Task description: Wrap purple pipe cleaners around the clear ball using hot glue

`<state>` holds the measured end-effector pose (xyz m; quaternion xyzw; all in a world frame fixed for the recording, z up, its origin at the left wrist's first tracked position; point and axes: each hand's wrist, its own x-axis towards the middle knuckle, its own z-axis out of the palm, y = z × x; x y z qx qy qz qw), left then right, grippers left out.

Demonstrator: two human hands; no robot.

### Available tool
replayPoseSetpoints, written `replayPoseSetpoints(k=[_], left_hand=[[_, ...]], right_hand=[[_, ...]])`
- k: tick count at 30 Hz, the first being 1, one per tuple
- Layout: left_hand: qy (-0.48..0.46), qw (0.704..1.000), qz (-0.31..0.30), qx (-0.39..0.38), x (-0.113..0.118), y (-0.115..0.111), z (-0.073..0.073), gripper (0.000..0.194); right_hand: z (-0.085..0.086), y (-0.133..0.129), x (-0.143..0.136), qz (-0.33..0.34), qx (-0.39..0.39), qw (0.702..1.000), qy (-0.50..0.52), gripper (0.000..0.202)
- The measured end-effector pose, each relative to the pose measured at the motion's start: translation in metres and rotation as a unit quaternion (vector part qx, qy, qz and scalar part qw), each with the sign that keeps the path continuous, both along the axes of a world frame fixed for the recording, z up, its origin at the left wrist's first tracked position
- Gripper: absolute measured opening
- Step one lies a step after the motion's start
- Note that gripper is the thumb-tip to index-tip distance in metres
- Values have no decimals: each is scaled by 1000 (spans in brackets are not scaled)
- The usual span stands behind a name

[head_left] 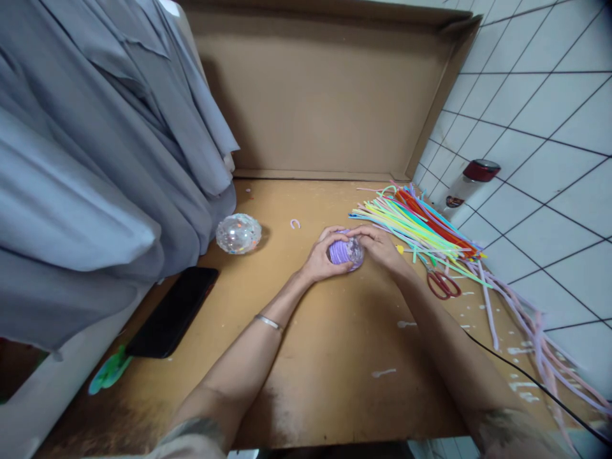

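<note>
A small ball wound with purple fuzzy strips [340, 252] sits between my hands over the middle of the table. Its right part looks paler and less covered. My left hand [321, 257] is closed around the ball from the left, thumb below and fingers above. From the right, my right hand [375, 243] presses its fingertips together on the ball's upper right side; whether they pinch a strip end is too small to tell. To the left stands a clear ball [238, 233] with coloured specks. A small pale pink curved piece [295, 224] lies beyond my hands.
Many coloured pipe cleaners [421, 220] lie back right, with red-handled scissors [444, 285] before them. A bottle [466, 185] stands by the tiled wall. A phone [174, 312] lies left beside grey cloth [119, 159]. A cardboard box [325, 95] closes the back; a black cable [530, 376] runs right.
</note>
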<state>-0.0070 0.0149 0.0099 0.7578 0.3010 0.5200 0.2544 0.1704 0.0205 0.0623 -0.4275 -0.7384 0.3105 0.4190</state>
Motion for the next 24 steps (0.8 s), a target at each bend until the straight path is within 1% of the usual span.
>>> replayPoseSetpoints(k=[3, 5, 8, 11, 16, 21, 24], left_hand=[[0, 1000, 2, 2, -1, 0, -1, 51], [1, 1000, 5, 2, -1, 1, -1, 51], [3, 1000, 13, -3, -1, 1, -2, 51], [0, 1000, 15, -7, -1, 2, -2, 51], [-6, 1000, 4, -8, -2, 3, -2, 50], [-2, 1000, 3, -17, -3, 3, -2, 52], [-5, 1000, 3, -18, -3, 3, -2, 51]], right_hand=[[-3, 3, 0, -29, -36, 998, 30, 28], [-6, 4, 0, -40, -38, 998, 27, 28], [-9, 5, -1, -23, -1, 1000, -4, 27], [-8, 3, -1, -12, 31, 999, -24, 28], [-5, 0, -2, -3, 27, 999, -31, 28], [-8, 0, -2, 7, 13, 1000, -20, 27], [-9, 0, -3, 13, 19, 1000, -11, 26]])
